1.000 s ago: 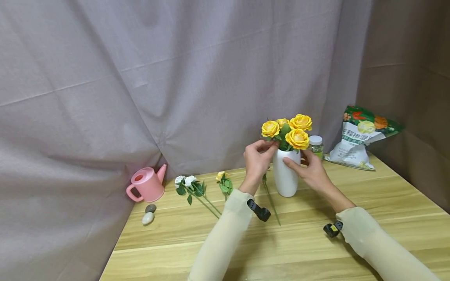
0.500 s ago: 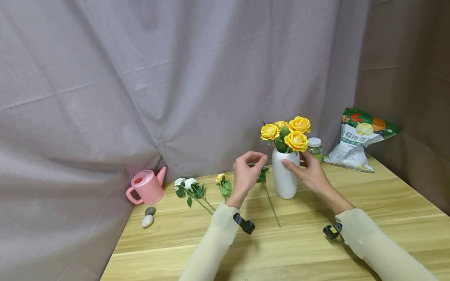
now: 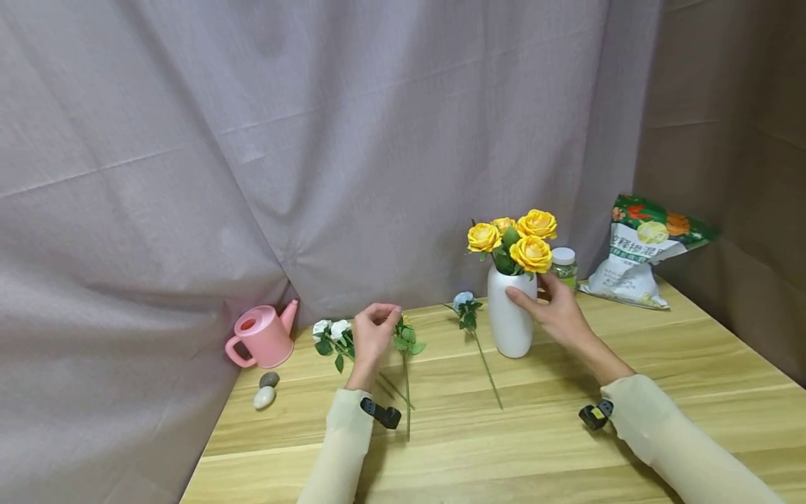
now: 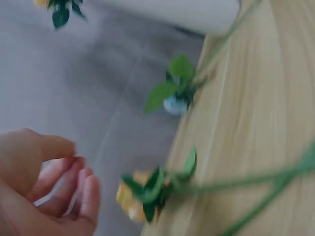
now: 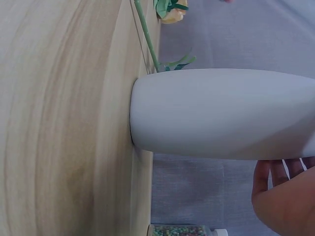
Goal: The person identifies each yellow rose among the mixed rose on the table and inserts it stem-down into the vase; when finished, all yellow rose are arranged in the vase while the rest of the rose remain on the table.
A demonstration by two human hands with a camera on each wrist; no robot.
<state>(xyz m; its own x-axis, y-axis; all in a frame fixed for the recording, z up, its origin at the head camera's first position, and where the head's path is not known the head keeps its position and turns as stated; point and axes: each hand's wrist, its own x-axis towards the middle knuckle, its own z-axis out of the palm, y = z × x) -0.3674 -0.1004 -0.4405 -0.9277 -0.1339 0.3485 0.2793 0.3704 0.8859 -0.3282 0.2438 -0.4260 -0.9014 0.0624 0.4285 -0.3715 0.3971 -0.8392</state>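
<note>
A white vase (image 3: 508, 325) stands upright on the table, holding several yellow roses (image 3: 532, 253). My right hand (image 3: 557, 308) grips its upper part, thumb on the near side and fingers around behind. My left hand (image 3: 371, 343) hovers by a yellow rose (image 4: 134, 199) lying on the table. Its fingers are loosely bent with nothing between them, as the left wrist view shows. In the head view that hand partly hides the rose's bloom. Two white roses (image 3: 340, 329) lie left of it, their stems partly behind the hand. A light blue flower (image 3: 464, 299) lies between the hand and the vase.
At the left edge stand a pink watering can (image 3: 264, 336) and two stones (image 3: 264, 396). Behind the vase is a lidded jar (image 3: 564, 266) with colored beads. A fertilizer-like printed bag (image 3: 636, 259) stands at the back right. Grey curtain (image 3: 378, 175) backs the wooden table (image 3: 478, 455).
My left hand has left the roses at the vase mouth and moved left and down to the lying yellow rose, uncovering the blue flower. The right hand still holds the vase.
</note>
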